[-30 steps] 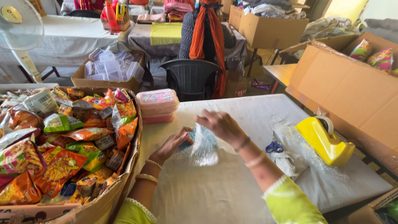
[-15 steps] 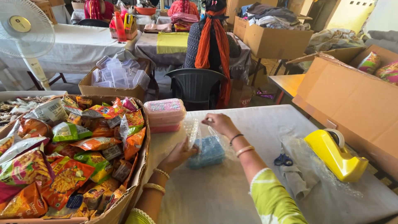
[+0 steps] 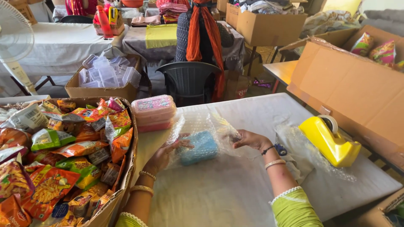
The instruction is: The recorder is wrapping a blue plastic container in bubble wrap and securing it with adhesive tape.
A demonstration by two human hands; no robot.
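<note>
A small blue rectangular block (image 3: 200, 147) lies on the white table (image 3: 235, 193), wrapped in a sheet of clear bubble wrap (image 3: 198, 124). My left hand (image 3: 164, 154) holds the block's left side through the wrap. My right hand (image 3: 249, 139) pinches the wrap's right edge, just right of the block. The sheet stands up loosely behind the block between both hands.
A big cardboard box (image 3: 126, 185) full of snack packets stands at my left. Stacked pink packs (image 3: 153, 113) sit behind the block. A yellow tape dispenser (image 3: 330, 141) and loose bubble wrap (image 3: 303, 155) lie at right, beside a large carton (image 3: 357, 88). A person stands behind a dark chair (image 3: 189, 80).
Both hands have shifted with the wrap: the left now cups the block's left side, and the right has moved from above the block down to the wrap's right edge.
</note>
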